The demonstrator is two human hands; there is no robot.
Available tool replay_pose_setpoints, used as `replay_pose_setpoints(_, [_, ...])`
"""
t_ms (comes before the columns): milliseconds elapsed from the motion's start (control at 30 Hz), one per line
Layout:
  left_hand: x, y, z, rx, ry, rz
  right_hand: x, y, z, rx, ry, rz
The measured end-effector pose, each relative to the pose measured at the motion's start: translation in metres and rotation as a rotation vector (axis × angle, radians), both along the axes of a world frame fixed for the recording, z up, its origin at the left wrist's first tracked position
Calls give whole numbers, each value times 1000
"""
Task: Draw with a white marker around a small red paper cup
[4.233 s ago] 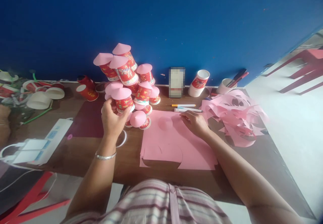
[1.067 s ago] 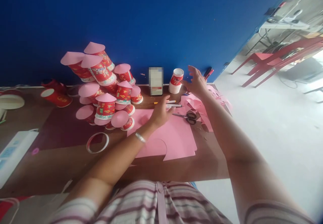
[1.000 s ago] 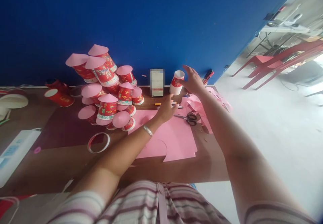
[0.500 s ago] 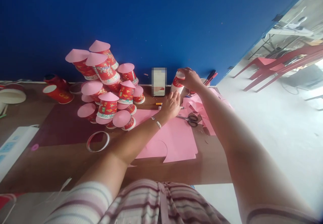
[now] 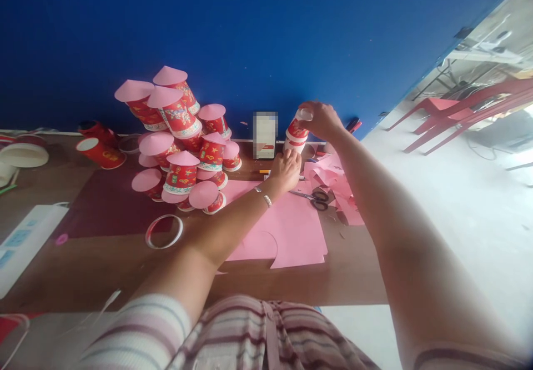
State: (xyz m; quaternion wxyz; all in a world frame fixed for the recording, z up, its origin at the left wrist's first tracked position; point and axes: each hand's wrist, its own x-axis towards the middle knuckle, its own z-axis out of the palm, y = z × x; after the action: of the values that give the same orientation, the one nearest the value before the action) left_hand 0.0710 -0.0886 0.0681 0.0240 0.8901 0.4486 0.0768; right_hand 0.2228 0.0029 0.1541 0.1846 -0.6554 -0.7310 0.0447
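Near the blue wall stands a short stack of red-and-white paper cups (image 5: 296, 132). My right hand (image 5: 322, 120) is wrapped round the upper red cup, whose pale round end faces up. Lower on the stack, my left hand (image 5: 286, 170) has its fingers curled against the white part; its fingertips are partly hidden. Just left of the hands a phone (image 5: 266, 131) leans upright at the wall. Under my left forearm lies a pink paper sheet (image 5: 300, 225) with curved cut edges, and dark-handled scissors (image 5: 320, 199) rest at its right.
Several red cups with pink paper cones (image 5: 182, 175) crowd the left-centre. A tape roll (image 5: 164, 231) lies in front of them. Crumpled pink scraps (image 5: 333, 173) sit right of the scissors. Further left are a red paper cup (image 5: 104, 154) and a white box (image 5: 31, 245).
My right hand has risen slightly with the upper cup, so more red-and-white bands of the stack show. My left hand stays low on the stack. The view has shifted slightly.
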Motion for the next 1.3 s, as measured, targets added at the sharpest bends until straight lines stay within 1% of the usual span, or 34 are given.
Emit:
replay_pose_setpoints(67, [0,1,5,-7,-29,0,3,-7,18,93,55,4])
replay_pose_setpoints(100, [-2,0,8,-15,-52,-1,5,-15,27,148,77,16])
replay_pose_setpoints(167, [-12,-6,14,-44,-101,-8,8,-42,42,261,158,20])
replay_pose_setpoints(233, [-31,-22,16,-75,-174,4,9,-80,45,306,256,41])
replay_pose_setpoints(300, [-59,-46,13,-111,-235,4,6,-119,36,274,324,103])
replay_pose_setpoints(367, [-90,-76,5,-202,-336,8,-4,-154,16,185,319,183])
replay_pose_setpoints(400, [-106,-91,0,-255,-335,25,-12,-169,4,134,288,217])
replay_pose_setpoints(433, [-121,-106,-5,-293,-326,69,-21,-181,-8,83,252,259])
replay_pose_setpoints(500, [-147,-129,-14,-343,-334,148,-41,-198,-31,38,187,338])
replay_pose_setpoints(533, [-157,-138,-18,-342,-350,184,-51,-204,-40,13,155,385])
replay_pose_setpoints(600, [-174,-150,-24,-306,-367,226,-69,-212,-52,-4,107,457])
replay_pose_setpoints(633, [-179,-153,-27,-274,-356,249,-75,-215,-54,-3,86,471])
replay_pose_setpoints(700, [-187,-156,-29,-222,-332,276,-81,-219,-54,12,53,458])
replay_pose_setpoints(767, [-190,-155,-31,-171,-316,277,-80,-222,-49,38,40,416])
replay_pose_setpoints(867, [-185,-146,-32,-101,-303,204,-70,-226,-43,83,32,345])
replay_pose_setpoints(933, [-177,-134,-33,-91,-292,141,-61,-228,-45,85,7,327])
replay_pose_setpoints(1000, [-166,-120,-33,-91,-259,122,-55,-229,-51,77,0,312])
replay_pose_setpoints(1133, [-144,-97,-29,-152,-141,123,-52,-233,-69,15,36,307])
replay_pose_setpoints(1233, [-135,-91,-23,-197,-40,125,-54,-234,-81,-13,107,321])
replay_pose_setpoints(1300, [-133,-90,-19,-195,11,134,-56,-234,-89,-19,186,321])
